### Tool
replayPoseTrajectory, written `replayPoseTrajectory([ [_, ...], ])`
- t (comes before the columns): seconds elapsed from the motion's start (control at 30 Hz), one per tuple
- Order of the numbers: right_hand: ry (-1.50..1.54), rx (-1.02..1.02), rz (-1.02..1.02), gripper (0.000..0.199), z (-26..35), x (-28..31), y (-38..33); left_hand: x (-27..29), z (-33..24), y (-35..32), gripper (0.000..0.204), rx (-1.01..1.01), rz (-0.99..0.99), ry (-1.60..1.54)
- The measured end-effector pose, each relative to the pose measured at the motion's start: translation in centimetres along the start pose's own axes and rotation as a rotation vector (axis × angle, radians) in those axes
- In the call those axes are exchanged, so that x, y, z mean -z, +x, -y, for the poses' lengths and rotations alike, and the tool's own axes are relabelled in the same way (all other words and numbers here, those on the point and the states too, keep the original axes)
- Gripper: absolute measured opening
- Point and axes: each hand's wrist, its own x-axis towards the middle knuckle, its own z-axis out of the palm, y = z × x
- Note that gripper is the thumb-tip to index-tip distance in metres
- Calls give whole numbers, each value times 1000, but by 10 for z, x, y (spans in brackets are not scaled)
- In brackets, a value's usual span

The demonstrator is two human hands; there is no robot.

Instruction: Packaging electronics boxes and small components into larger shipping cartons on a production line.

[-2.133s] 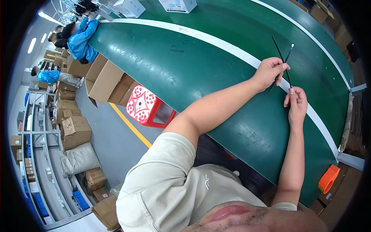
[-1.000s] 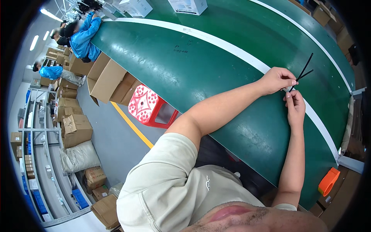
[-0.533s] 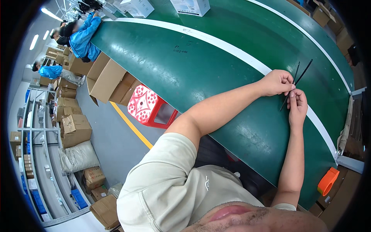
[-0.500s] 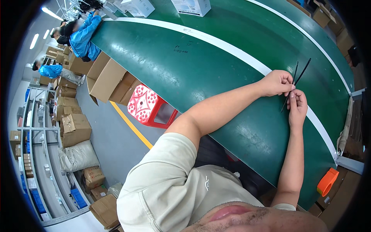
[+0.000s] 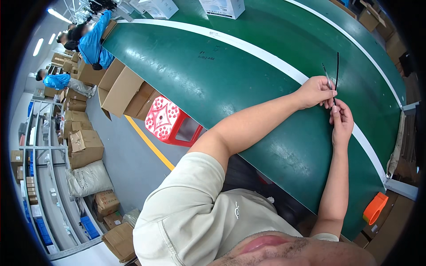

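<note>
Two thin black strips (image 5: 337, 66) stand up from between the two hands, over the green tabletop (image 5: 213, 80) near its white line (image 5: 266, 55). They look like cable ties, though they are too slender to be sure. Their long axis runs from 6 toward 12 o'clock: the free ends point up and away from the person, and the lower ends disappear into the grip. The two ends are slightly apart at the top, one leaning a little toward 11 o'clock.

The left hand (image 5: 315, 91) is clenched around the lower part of the strips, its fingers (image 5: 329, 92) curled in at the 3 o'clock side of the fist. The right hand (image 5: 341, 122) sits at 5 o'clock from the left, touching it, with its fingers (image 5: 335, 108) pointing toward 12 o'clock and pinching the same strips just below the left hand's hold. Both hands grasp them, so neither is nearer. The free length lies wholly at 12 o'clock of both grips.

A red stool (image 5: 171, 122) stands on the floor, well off at 9 o'clock from the hands.
</note>
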Motion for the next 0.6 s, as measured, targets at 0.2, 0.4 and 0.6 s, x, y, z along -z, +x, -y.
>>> replayPoseTrajectory([
  [0.2,90,-19,-44,18,-8,11,5,5,5,1,7,-19,74,-22],
  [0.4,123,-35,-61,15,-8,13,6,2,2,-1,7,-56,135,-146],
  [0.6,150,-33,-94,16,-3,9,7,3,1,-1,15,-35,165,-154],
])
